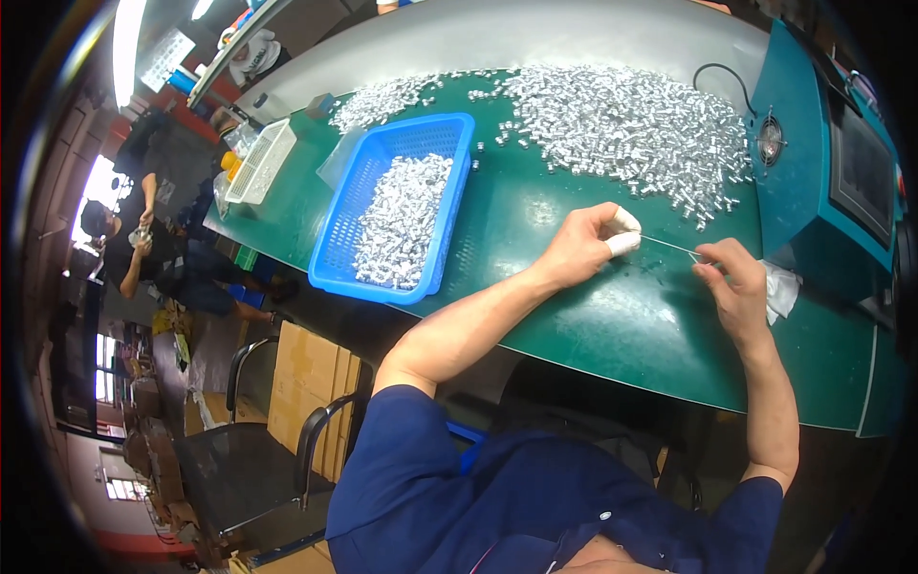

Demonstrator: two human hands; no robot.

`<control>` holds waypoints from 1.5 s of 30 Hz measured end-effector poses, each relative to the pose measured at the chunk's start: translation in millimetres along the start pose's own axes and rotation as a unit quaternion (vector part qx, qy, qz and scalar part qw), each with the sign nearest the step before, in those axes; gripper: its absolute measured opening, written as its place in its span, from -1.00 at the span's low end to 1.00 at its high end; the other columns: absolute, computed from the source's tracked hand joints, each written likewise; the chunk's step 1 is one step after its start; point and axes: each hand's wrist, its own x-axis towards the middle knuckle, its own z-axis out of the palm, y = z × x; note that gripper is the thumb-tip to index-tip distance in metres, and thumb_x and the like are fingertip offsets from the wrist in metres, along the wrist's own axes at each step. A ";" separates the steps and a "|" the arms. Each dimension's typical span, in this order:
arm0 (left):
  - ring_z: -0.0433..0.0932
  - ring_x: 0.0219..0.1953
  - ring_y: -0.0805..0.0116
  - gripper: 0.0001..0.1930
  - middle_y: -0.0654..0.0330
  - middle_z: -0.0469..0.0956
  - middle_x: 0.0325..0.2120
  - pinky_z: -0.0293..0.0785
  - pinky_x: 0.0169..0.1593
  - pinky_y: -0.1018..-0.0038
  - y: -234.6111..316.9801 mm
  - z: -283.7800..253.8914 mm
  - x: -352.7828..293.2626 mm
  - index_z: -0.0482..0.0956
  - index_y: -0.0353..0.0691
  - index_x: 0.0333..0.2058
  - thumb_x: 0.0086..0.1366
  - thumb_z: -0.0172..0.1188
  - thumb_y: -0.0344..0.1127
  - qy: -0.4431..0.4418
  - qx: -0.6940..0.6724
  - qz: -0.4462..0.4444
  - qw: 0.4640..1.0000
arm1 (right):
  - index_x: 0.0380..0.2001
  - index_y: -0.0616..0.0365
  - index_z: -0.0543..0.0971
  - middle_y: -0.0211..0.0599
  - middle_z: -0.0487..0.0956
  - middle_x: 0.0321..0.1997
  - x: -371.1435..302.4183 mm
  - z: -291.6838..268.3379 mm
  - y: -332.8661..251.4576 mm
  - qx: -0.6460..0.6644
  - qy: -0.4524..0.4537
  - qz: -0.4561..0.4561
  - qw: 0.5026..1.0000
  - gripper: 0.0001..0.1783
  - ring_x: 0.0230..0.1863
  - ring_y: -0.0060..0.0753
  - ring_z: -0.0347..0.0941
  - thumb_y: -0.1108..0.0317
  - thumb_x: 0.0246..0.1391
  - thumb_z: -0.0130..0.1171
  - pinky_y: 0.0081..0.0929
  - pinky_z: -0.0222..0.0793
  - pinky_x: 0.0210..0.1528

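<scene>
My left hand (585,245) is closed in a pinch above the green table, white covers on its thumb and forefinger. What sits between those fingertips is too small to make out. My right hand (738,285) grips a thin, light-coloured rod (667,245) between thumb and fingers; the far end of the rod reaches the left fingertips. Behind both hands a wide heap of small silver metal pieces (622,134) lies loose on the table. Left of my left hand stands a blue plastic basket (457,191), partly filled with similar silver pieces.
A teal machine (803,143) with a dark screen and a fan stands at the right, with a white cloth (782,291) beside it. A white basket (263,163) is at the table's left end. Chair (253,469) and cardboard (308,387) are lower left; another person (158,239) is beyond.
</scene>
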 end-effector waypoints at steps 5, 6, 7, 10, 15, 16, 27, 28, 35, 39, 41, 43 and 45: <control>0.54 -0.41 0.59 -0.81 0.27 0.61 -0.40 0.42 -0.47 0.61 -3.6 4.7 -1.4 0.57 -0.24 -0.16 0.29 0.30 -0.37 -0.009 0.091 0.060 0.994 | -0.49 0.23 0.59 -0.45 0.51 -0.63 -1.3 1.1 6.0 0.224 -0.057 0.307 0.923 -0.68 -0.60 -0.59 0.42 0.23 0.28 0.17 -0.64 0.28 -0.52; 0.53 -0.44 0.59 -0.81 0.26 0.60 -0.41 0.42 -0.47 0.60 -3.9 6.3 -1.2 0.55 -0.28 -0.16 0.30 0.29 -0.38 -0.010 0.082 0.062 0.995 | -0.52 0.18 0.58 -0.48 0.50 -0.68 -1.9 2.7 11.7 0.253 -0.066 0.312 0.913 -0.60 -0.66 -0.64 0.41 0.13 0.32 0.11 -0.68 0.26 -0.57; 0.53 -0.44 0.59 -0.81 0.26 0.60 -0.41 0.42 -0.47 0.60 -3.0 7.2 -1.4 0.55 -0.28 -0.16 0.30 0.29 -0.38 -0.017 0.082 0.066 0.994 | -0.52 0.18 0.58 -0.48 0.50 -0.68 -3.1 2.7 13.3 0.249 -0.059 0.313 0.915 -0.60 -0.66 -0.64 0.41 0.13 0.32 0.11 -0.68 0.26 -0.57; 0.54 -0.42 0.56 -0.83 0.26 0.59 -0.40 0.44 -0.46 0.61 -1.2 9.8 -1.3 0.56 -0.27 -0.16 0.31 0.28 -0.39 -0.018 0.035 0.024 0.999 | -0.42 0.21 0.61 -0.47 0.55 -0.60 -6.9 0.1 15.0 0.254 -0.074 0.308 0.914 -0.69 -0.58 -0.66 0.44 0.20 0.29 0.15 -0.69 0.31 -0.51; 0.55 -0.35 0.55 -0.83 0.29 0.60 -0.35 0.52 -0.41 0.58 -4.8 3.4 1.3 0.57 -0.21 -0.16 0.31 0.28 -0.35 -0.004 0.005 -0.013 1.000 | -0.15 0.23 0.61 -0.35 0.59 -0.35 -5.8 0.7 -0.3 0.087 0.032 0.084 0.992 -0.78 -0.38 -0.54 0.49 0.50 0.09 0.30 -0.61 0.41 -0.38; 0.55 -0.34 0.55 -0.83 0.28 0.61 -0.34 0.53 -0.40 0.58 -2.6 2.3 1.0 0.57 -0.20 -0.16 0.31 0.29 -0.34 -0.009 -0.010 -0.028 1.000 | -0.18 0.22 0.61 -0.30 0.59 -0.37 -4.5 -2.0 -1.2 0.058 0.030 0.036 0.997 -0.77 -0.40 -0.48 0.50 0.51 0.06 0.32 -0.56 0.41 -0.40; 0.55 -0.32 0.55 -0.83 0.27 0.63 -0.32 0.55 -0.33 0.56 -1.2 0.9 1.3 0.58 -0.20 -0.16 0.31 0.28 -0.34 -0.034 -0.016 -0.058 0.998 | -0.37 0.24 0.62 -0.31 0.58 -0.50 -0.3 -11.0 0.8 -0.079 0.008 -0.134 0.988 -0.92 -0.51 -0.40 0.47 0.47 0.07 0.30 -0.38 0.37 -0.46; 0.55 -0.32 0.55 -0.83 0.27 0.63 -0.32 0.55 -0.33 0.56 -3.1 1.8 1.6 0.58 -0.20 -0.16 0.31 0.28 -0.34 -0.036 -0.017 -0.059 0.998 | -0.37 0.24 0.62 -0.31 0.58 -0.50 -4.1 -9.6 1.5 -0.080 0.009 -0.133 0.988 -0.92 -0.51 -0.40 0.47 0.47 0.07 0.30 -0.38 0.37 -0.46; 0.57 -0.33 0.54 -0.84 0.26 0.63 -0.33 0.54 -0.33 0.57 -5.8 3.2 0.1 0.58 -0.22 -0.16 0.31 0.28 -0.39 -0.004 0.036 -0.007 0.999 | -0.32 0.26 0.63 -0.36 0.62 -0.44 -7.8 -0.9 2.1 0.283 -0.063 0.278 0.916 -0.87 -0.42 -0.58 0.51 0.39 0.19 0.22 -0.59 0.37 -0.43; 0.58 -0.32 0.52 -0.83 0.24 0.64 -0.33 0.54 -0.32 0.56 -0.9 3.3 0.7 0.58 -0.21 -0.16 0.31 0.29 -0.35 -0.006 -0.009 -0.055 0.998 | -0.30 0.25 0.64 -0.27 0.61 -0.42 -4.7 -4.4 -2.5 0.067 0.033 0.009 0.997 -0.89 -0.45 -0.45 0.51 0.44 0.12 0.29 -0.51 0.39 -0.42; 0.58 -0.32 0.51 -0.83 0.23 0.64 -0.33 0.55 -0.32 0.56 -4.1 0.0 3.3 0.58 -0.21 -0.15 0.31 0.29 -0.34 -0.008 -0.006 -0.045 0.999 | -0.30 0.24 0.63 -0.25 0.60 -0.43 -3.9 -7.9 -2.2 0.043 0.012 -0.017 0.999 -0.88 -0.45 -0.36 0.51 0.45 0.09 0.30 -0.48 0.39 -0.42; 0.58 -0.32 0.50 -0.83 0.23 0.64 -0.33 0.55 -0.33 0.55 -6.7 -3.2 3.5 0.58 -0.21 -0.15 0.32 0.28 -0.33 -0.007 -0.004 -0.036 0.999 | -0.29 0.23 0.63 -0.22 0.59 -0.44 -1.6 -6.9 -0.8 0.020 -0.011 -0.044 0.999 -0.87 -0.46 -0.27 0.52 0.46 0.07 0.32 -0.46 0.39 -0.41; 0.58 -0.33 0.52 -0.84 0.24 0.64 -0.33 0.55 -0.34 0.56 -3.6 -0.8 2.7 0.58 -0.22 -0.16 0.31 0.28 -0.35 -0.004 -0.018 -0.063 0.998 | -0.30 0.23 0.62 -0.20 0.57 -0.46 -0.8 -7.3 0.4 -0.040 -0.003 -0.131 0.991 -0.85 -0.47 -0.17 0.50 0.45 0.04 0.34 -0.40 0.37 -0.43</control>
